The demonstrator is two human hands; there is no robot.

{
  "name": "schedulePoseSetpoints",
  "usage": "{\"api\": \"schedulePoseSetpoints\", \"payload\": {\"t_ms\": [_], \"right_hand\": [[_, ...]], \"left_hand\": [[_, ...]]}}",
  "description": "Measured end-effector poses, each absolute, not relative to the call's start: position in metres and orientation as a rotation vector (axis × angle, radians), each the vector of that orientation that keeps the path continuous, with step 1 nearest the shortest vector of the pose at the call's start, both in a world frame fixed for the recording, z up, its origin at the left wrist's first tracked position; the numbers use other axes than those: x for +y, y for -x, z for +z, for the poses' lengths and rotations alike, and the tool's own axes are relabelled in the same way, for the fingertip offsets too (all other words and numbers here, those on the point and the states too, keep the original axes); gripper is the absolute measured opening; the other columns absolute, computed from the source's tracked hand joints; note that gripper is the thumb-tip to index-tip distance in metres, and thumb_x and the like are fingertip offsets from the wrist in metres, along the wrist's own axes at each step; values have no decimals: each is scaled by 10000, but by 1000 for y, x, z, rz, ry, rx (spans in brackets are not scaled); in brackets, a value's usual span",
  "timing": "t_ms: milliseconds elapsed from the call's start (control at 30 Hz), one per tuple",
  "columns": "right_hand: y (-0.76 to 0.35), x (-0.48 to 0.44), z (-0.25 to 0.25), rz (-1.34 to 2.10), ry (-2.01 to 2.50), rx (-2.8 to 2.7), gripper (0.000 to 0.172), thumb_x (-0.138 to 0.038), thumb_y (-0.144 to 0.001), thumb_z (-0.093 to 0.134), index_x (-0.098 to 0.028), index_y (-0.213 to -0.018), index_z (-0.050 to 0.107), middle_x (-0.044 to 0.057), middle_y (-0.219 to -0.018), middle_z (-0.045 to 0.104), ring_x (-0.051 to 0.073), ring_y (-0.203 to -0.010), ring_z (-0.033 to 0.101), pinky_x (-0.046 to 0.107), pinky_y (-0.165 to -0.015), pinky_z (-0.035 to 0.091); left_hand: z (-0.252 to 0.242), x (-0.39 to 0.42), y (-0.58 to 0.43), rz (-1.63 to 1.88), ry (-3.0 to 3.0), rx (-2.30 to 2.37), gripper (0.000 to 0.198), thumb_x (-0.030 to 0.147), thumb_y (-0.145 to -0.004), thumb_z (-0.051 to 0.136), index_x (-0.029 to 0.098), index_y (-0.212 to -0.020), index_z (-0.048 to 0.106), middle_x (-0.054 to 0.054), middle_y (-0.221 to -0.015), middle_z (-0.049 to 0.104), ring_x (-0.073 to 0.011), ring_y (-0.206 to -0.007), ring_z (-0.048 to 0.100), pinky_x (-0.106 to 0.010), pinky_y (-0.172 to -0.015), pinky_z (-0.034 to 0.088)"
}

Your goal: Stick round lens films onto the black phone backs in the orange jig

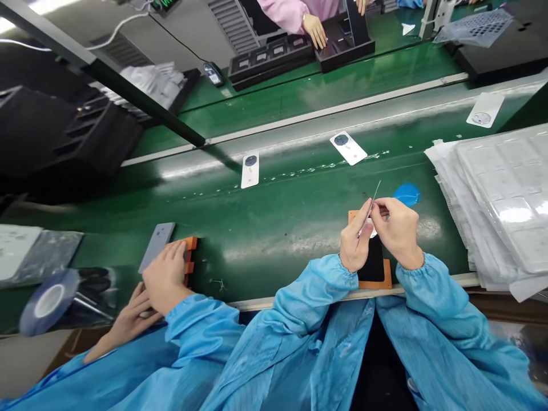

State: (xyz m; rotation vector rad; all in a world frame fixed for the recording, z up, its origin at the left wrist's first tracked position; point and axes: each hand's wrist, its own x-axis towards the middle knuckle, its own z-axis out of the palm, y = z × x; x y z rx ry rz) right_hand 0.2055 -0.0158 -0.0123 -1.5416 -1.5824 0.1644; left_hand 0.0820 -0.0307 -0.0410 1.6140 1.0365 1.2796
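Observation:
My left hand (356,238) holds a thin flat plate (376,191), seen nearly edge-on and tilted upright. The fingers of my right hand (396,225) are pinched at the plate's right face; whether they grip the plate itself or something small on it, I cannot make out. Beneath both hands lies an orange fixture (387,275) with a black pad (371,264), partly covered by my left hand and sleeve. Just beyond my right hand rests a blue piece of film (406,194).
White plates with round discs lie ahead (250,170) (349,148) (485,110). Clear plastic trays (509,194) are stacked at right. At left, a co-worker's hands (165,277) touch an orange fixture (190,254) beside a grey plate (157,245) and film roll (49,302). Another person works across the bench.

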Motion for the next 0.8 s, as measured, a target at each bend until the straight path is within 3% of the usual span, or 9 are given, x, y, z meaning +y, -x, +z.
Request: {"api": "schedulePoseSetpoints", "payload": {"t_ms": [133,300,433,500,567,667,733,800], "right_hand": [[-209,-13,-19,135,1517,-1571,151,-233,-927,543,-199,-808,630,35,-781,701,153,-682,635,279,-639,444],[-264,15,-47,191,1774,-1554,64,-207,-807,604,-216,-746,622,31,-731,674,173,-663,598,315,-660,429],[-326,45,-64,202,1973,-1523,283,-197,-767,668,-250,-536,513,-12,-494,458,163,-516,442,365,-632,396],[-341,45,-59,187,1962,-1522,328,-170,-773,678,-251,-521,485,-16,-480,436,157,-510,431,367,-626,393],[-341,33,-43,181,1922,-1533,253,-170,-801,685,-235,-598,551,3,-535,532,160,-533,487,359,-619,405],[-318,-2,-15,229,1758,-1645,13,-208,-859,685,-219,-852,685,35,-758,704,177,-657,635,343,-653,494],[-297,-28,-3,266,1492,-1888,177,-215,-909,654,-207,-1077,709,72,-1011,758,212,-876,719,351,-780,575],[-277,-50,-2,209,1236,-2144,285,-165,-958,589,-172,-1228,678,114,-1213,735,246,-1081,715,379,-909,595]], "left_hand": [[-50,-34,-87,1256,-1466,1091,594,638,-993,532,170,-1308,719,-135,-1266,753,-296,-1261,689,-425,-1165,518],[-56,-11,-73,1371,-792,1036,669,678,-940,613,135,-1330,656,-174,-1288,736,-295,-1182,734,-478,-1081,580],[-49,4,-38,1384,-662,1044,619,583,-932,692,160,-1377,614,-178,-1332,718,-259,-1160,746,-473,-1073,585],[-42,1,-24,1366,-763,1084,639,603,-907,712,160,-1361,636,-175,-1310,730,-275,-1143,752,-489,-1041,606],[-34,-8,-15,1327,-999,1122,596,611,-920,687,161,-1310,690,-163,-1278,747,-296,-1157,746,-488,-1031,618],[-21,-22,-6,1102,-1676,1019,410,475,-1016,592,204,-1288,735,-128,-1320,736,-283,-1261,699,-447,-1125,573],[-18,-28,-4,886,-2138,838,370,335,-1059,523,236,-1379,681,-107,-1425,677,-251,-1361,634,-424,-1194,519],[-23,-30,-3,749,-2449,711,419,230,-1071,474,246,-1473,589,-102,-1504,616,-232,-1433,567,-426,-1212,502]]}}
